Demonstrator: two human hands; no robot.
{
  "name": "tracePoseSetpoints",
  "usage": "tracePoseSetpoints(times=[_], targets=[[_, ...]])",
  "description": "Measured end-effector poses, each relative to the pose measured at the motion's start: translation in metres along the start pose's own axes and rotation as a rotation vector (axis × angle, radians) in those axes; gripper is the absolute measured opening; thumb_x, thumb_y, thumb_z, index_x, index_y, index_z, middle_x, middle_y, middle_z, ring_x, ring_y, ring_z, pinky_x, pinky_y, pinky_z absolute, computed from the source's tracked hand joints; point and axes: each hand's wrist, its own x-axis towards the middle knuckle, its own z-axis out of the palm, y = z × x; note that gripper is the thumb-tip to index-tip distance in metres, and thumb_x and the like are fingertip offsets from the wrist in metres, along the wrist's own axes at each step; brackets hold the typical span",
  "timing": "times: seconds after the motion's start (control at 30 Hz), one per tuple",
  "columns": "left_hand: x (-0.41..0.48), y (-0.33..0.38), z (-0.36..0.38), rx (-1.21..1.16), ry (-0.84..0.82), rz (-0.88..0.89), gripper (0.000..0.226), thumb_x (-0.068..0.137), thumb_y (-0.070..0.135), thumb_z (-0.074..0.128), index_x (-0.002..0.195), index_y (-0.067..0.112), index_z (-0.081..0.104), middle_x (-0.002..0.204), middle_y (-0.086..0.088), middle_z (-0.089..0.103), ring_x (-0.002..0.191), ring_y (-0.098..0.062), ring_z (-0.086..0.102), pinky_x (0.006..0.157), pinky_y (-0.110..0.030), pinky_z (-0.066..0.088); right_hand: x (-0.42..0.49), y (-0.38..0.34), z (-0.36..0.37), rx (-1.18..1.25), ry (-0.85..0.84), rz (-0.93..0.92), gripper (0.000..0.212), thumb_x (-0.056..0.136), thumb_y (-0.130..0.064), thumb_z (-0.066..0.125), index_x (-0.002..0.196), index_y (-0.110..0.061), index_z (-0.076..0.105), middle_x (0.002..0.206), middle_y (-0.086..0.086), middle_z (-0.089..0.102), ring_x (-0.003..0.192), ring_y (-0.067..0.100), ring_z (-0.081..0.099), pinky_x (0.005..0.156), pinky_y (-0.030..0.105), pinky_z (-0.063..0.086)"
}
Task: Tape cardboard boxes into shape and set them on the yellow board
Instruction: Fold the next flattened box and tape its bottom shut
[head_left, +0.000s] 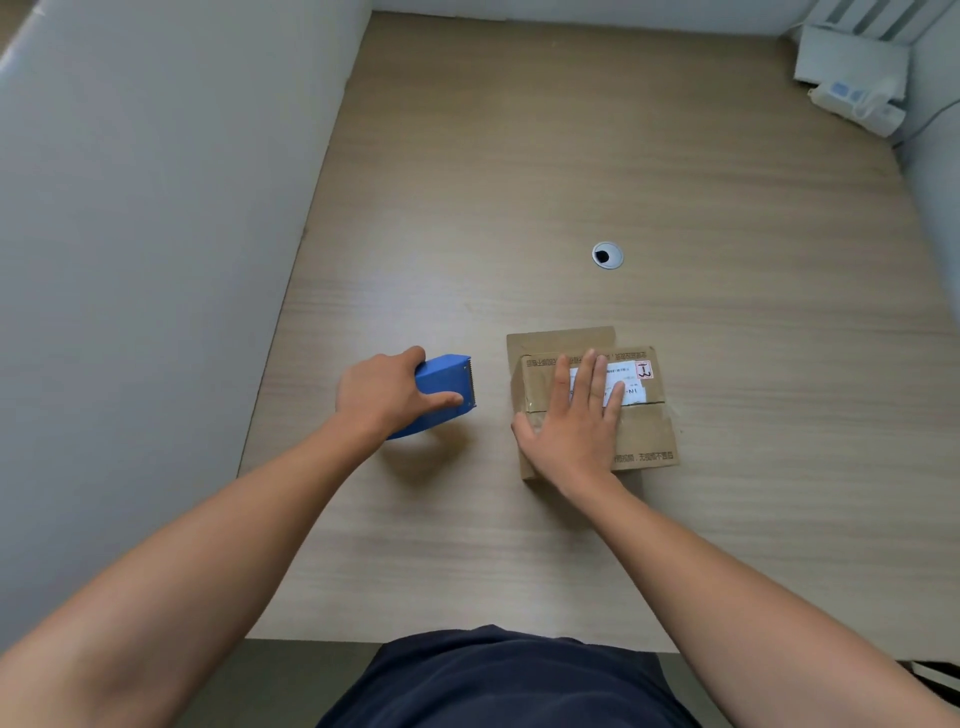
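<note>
Both hands are busy: the left hand (387, 397) grips the blue tape dispenser (444, 384), toothed edge pointing right at the cardboard box (644, 436) nearby. The right hand (576, 421) presses flat, fingers spread, on its left-to-right seam. No yellow board shows.

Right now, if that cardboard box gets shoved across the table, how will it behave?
Probably slides, not tips: the cardboard box sits low and flat on the smooth table. Likely light and crushable, as an open right hand holds its top down. One flap sticks out at the far side and may flop.
</note>
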Motion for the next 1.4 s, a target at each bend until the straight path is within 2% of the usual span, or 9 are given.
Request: tracePoseSetpoints(times=[0.23,0.4,0.53,0.7,0.83,0.93,1.07,1.2,1.4], targets=[[0.003,0.001,-0.009,-0.037,0.025,0.037,0.060,0.073,0.085,0.060,0.094,0.031,0.050,0.077,0.004,0.062,0.069,-0.020,0.061,0.059,-0.030,0.046,0.013,0.032,-0.009,-0.127,-0.041,-0.256,0.099,0.081,-0.070,0.025,0.163,-0.021,0.000,0.169,0.012,-0.012,0.156,0.027,-0.014,0.122,0.050,-0.014],[0.002,0.017,-0.019,-0.074,0.058,0.068,0.060,0.073,0.086,0.057,0.097,0.031,0.051,0.080,0.006,0.065,0.070,-0.019,0.063,0.063,-0.031,0.052,-0.002,0.051,-0.007,-0.113,0.036,-0.217,0.099,0.076,-0.073,0.040,0.161,-0.037,0.007,0.169,0.012,-0.002,0.155,0.035,-0.006,0.117,0.060,-0.015],[-0.004,0.033,-0.028,-0.049,0.116,0.125,0.059,0.076,0.084,0.058,0.102,0.031,0.049,0.081,0.006,0.063,0.071,-0.022,0.061,0.060,-0.030,0.045,0.000,0.056,-0.006,-0.080,0.005,-0.214,0.107,0.070,-0.070,0.039,0.162,-0.027,0.005,0.170,0.008,-0.002,0.157,0.027,-0.005,0.123,0.056,-0.007],[-0.008,0.042,-0.023,-0.092,0.290,0.278,0.059,0.075,0.078,0.064,0.101,0.026,0.052,0.076,0.006,0.061,0.064,-0.025,0.056,0.054,-0.031,0.039,0.014,0.093,-0.024,0.010,-0.080,-0.473,0.117,0.072,-0.063,0.061,0.162,-0.023,-0.003,0.171,-0.001,-0.003,0.155,0.012,-0.013,0.125,0.044,-0.013],[-0.008,0.057,-0.014,-0.036,0.507,0.563,0.057,0.072,0.073,0.068,0.091,0.020,0.061,0.067,0.003,0.062,0.052,-0.025,0.041,0.054,-0.026,0.029,0.014,0.116,-0.023,0.148,-0.029,-0.621,0.103,0.068,-0.068,0.065,0.155,-0.027,0.027,0.164,0.006,0.014,0.154,0.024,0.010,0.126,0.043,0.005],[-0.005,0.073,-0.006,0.062,0.497,0.747,0.059,0.078,0.072,0.063,0.100,0.018,0.064,0.069,0.001,0.063,0.052,-0.028,0.052,0.057,-0.029,0.037,0.009,0.120,-0.024,0.456,0.048,-0.511,0.080,0.079,-0.062,0.063,0.142,-0.019,0.041,0.153,0.006,0.029,0.144,0.026,0.031,0.118,0.043,0.031],[0.000,0.090,-0.005,0.110,0.446,0.854,0.057,0.074,0.066,0.076,0.105,0.019,0.065,0.072,0.002,0.064,0.054,-0.024,0.056,0.061,-0.030,0.045,0.022,0.115,-0.026,0.665,0.275,-0.215,0.051,0.095,-0.036,0.044,0.133,-0.003,0.055,0.142,0.011,0.050,0.136,0.022,0.041,0.116,0.045,0.032],[0.006,0.096,-0.012,0.123,0.409,0.875,0.055,0.073,0.065,0.078,0.107,0.023,0.064,0.073,0.004,0.065,0.054,-0.023,0.054,0.062,-0.027,0.041,0.048,0.124,-0.035,0.423,0.140,-0.099,0.058,0.098,-0.038,0.050,0.149,-0.013,0.042,0.154,0.004,0.043,0.145,0.022,0.033,0.125,0.040,0.013],[0.002,0.098,-0.012,0.110,0.404,0.842,0.058,0.066,0.058,0.088,0.106,0.022,0.066,0.074,0.004,0.065,0.056,-0.016,0.034,0.059,-0.024,0.038,0.076,0.130,-0.052,0.418,-0.074,-0.012,0.051,0.091,-0.059,0.059,0.133,-0.030,0.054,0.136,-0.008,0.055,0.130,0.019,0.042,0.109,0.038,0.024]])
